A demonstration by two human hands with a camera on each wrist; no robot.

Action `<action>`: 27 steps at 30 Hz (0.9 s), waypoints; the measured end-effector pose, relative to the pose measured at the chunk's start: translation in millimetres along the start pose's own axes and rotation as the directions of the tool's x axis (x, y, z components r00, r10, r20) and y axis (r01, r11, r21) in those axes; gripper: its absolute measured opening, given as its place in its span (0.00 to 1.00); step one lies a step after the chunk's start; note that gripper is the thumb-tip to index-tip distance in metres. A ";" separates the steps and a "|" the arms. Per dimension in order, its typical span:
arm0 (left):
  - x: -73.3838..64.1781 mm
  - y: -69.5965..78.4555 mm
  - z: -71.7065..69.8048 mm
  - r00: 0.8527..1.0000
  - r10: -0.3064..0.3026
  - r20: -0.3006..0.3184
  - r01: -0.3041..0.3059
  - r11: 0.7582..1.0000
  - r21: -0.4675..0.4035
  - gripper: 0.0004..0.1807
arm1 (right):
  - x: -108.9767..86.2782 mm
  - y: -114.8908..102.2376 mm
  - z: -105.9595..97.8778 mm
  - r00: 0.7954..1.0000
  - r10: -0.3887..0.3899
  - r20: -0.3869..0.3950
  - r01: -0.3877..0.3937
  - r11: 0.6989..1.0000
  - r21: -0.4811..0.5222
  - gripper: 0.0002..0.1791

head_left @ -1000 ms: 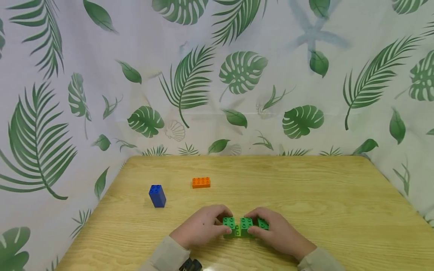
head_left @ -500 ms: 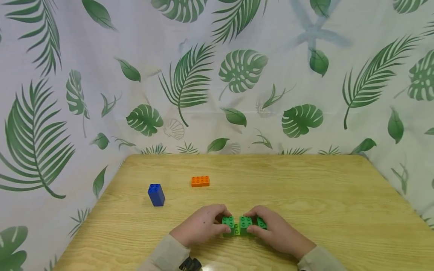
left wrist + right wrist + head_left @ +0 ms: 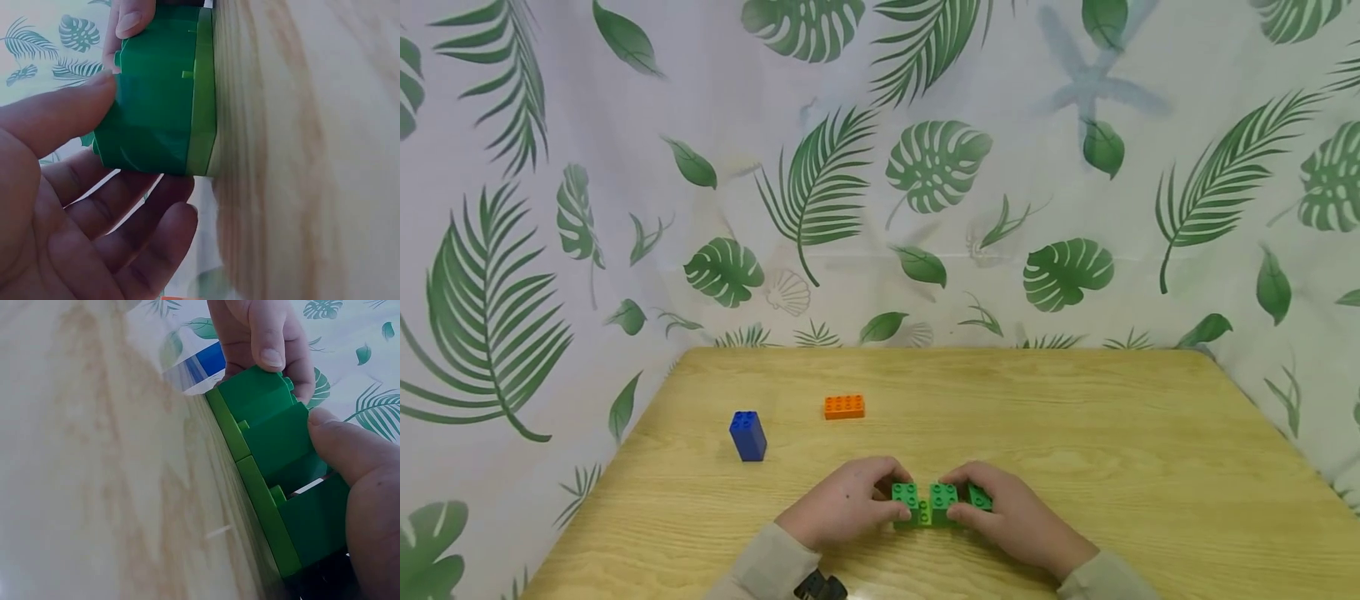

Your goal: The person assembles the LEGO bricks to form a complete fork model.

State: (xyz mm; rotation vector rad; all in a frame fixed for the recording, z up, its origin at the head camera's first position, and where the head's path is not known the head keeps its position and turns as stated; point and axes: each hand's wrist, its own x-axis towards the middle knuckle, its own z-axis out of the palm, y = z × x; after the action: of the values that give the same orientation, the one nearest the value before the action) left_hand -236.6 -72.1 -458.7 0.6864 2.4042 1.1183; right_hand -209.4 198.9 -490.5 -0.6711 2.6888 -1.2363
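Note:
Several toy building bricks form a low block on the table: light green flat bricks [image 3: 269, 515] lie underneath, with taller dark green bricks on top. My left hand [image 3: 847, 504] pinches the left dark green brick [image 3: 905, 504] between thumb and fingers. My right hand [image 3: 1018, 521] grips the middle dark green brick [image 3: 943, 504], its thumb on the near side. Partly under the right palm sits a third dark green brick [image 3: 980, 498]. A narrow gap between the left and middle bricks bares light green studs. In the left wrist view, the dark green brick [image 3: 150, 119] has the thumb at its top edge.
A tall blue brick [image 3: 748, 436] stands upright on the wooden table [image 3: 1075, 417], left of the hands. Farther back lies a flat orange brick [image 3: 845, 407]. Leaf-patterned cloth [image 3: 850, 183] hangs behind the table and along its sides.

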 end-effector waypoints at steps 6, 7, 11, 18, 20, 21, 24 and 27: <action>-0.6 -3.5 -4.9 1.000 0.024 0.019 -0.024 1.000 -0.019 0.13 | -1.0 0.5 -0.4 1.000 -0.009 -0.010 0.010 1.000 0.009 0.22; -1.2 -3.9 -5.9 1.000 0.025 0.017 -0.025 0.999 -0.021 0.14 | -1.0 0.6 -0.5 1.000 -0.011 -0.010 0.011 1.000 0.009 0.22; -3.3 -5.3 -11.9 1.000 0.014 -0.006 -0.015 0.999 -0.039 0.19 | -1.2 2.3 -0.1 1.000 -0.008 -0.009 0.008 1.000 0.012 0.22; -0.3 -18.5 -29.7 0.993 0.001 -0.117 -0.002 1.000 -0.014 0.23 | 1.2 2.4 0.6 1.000 0.003 0.002 -0.003 1.000 0.004 0.23; 2.3 -22.4 -34.4 0.989 0.000 -0.150 -0.001 1.000 -0.006 0.24 | 1.9 2.2 0.7 1.000 0.007 0.001 -0.007 1.000 0.002 0.24; 3.7 -24.2 -36.4 0.986 -0.001 -0.164 0.000 1.000 -0.004 0.25 | 2.1 2.1 0.8 1.000 0.009 0.000 -0.009 1.000 0.003 0.24; 6.7 -27.7 -40.8 0.979 0.006 -0.201 -0.001 1.000 0.024 0.26 | 1.9 1.9 0.8 1.000 0.022 -0.004 -0.022 1.000 0.012 0.23; 8.9 -30.0 -43.6 0.971 0.008 -0.238 0.006 0.998 0.058 0.26 | 1.1 1.6 0.6 1.000 0.030 -0.004 -0.030 0.999 0.020 0.22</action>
State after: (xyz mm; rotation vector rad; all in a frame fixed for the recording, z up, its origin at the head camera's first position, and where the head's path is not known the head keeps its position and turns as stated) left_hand -275.2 -109.4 -457.4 0.6019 2.6460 1.1956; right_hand -210.8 199.0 -492.0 -0.6246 2.6761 -1.2566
